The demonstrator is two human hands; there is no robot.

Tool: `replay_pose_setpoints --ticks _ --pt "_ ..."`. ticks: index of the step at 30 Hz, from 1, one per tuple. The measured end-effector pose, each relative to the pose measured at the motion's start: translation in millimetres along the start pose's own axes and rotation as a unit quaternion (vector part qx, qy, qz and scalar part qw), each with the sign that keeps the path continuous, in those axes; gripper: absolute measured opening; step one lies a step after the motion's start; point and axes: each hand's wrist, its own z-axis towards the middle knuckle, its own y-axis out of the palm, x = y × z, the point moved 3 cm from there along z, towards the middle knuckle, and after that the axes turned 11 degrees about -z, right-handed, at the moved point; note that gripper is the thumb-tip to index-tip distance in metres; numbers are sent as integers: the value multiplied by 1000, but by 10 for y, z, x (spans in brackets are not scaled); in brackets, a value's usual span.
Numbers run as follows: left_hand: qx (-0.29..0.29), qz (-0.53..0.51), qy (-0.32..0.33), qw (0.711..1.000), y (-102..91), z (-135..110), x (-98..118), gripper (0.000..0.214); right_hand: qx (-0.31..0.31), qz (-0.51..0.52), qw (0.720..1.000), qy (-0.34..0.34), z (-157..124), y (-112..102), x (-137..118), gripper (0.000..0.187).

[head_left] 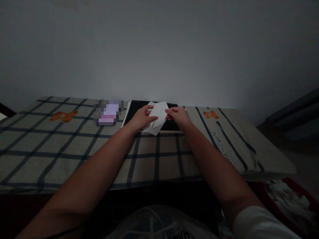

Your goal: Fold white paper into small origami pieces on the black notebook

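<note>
A piece of folded white paper (159, 111) is between my two hands, above a dark notebook (134, 109) on the table. My left hand (143, 118) is closed on its left side, thumb lying across the front. At the upper right edge, my right hand (178, 116) pinches the paper between thumb and fingertips. Pointed flaps of the sheet stick out at the top and bottom. Pale page edges show along the notebook's left side and lower edge.
A checked tablecloth (112, 144) with orange bear prints covers the table. Left of the notebook lies a phone (108, 113), its screen blurred out. A plain wall (159, 49) rises behind the table. Below the right side is a red container (291, 196) with pale crumpled stuff.
</note>
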Motion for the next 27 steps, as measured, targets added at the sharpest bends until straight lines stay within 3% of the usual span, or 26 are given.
replay_pose_setpoints --ticks 4,7,11,15,21,24,27 --pt "27 63 25 997 -62 22 -4 52 -24 -8 999 30 4 -8 26 20" --pt "64 142 67 986 -113 18 19 50 -13 -163 986 -9 9 -50 30 29" --pt "80 234 77 966 -135 -2 7 48 -20 -343 935 -83 -14 -41 -6 31" --pt "58 334 94 936 -99 -36 8 45 -51 -396 913 -91 -43 12 -18 28" --pt "-10 507 163 846 47 -109 97 23 -73 -434 895 -74 -61 48 8 31" --pt "-68 516 157 840 115 -124 83 28 -91 -435 891 -94 -70 45 -4 33" --pt "-78 511 155 842 130 -115 49 36 -62 -426 896 -109 -50 -11 -13 26"
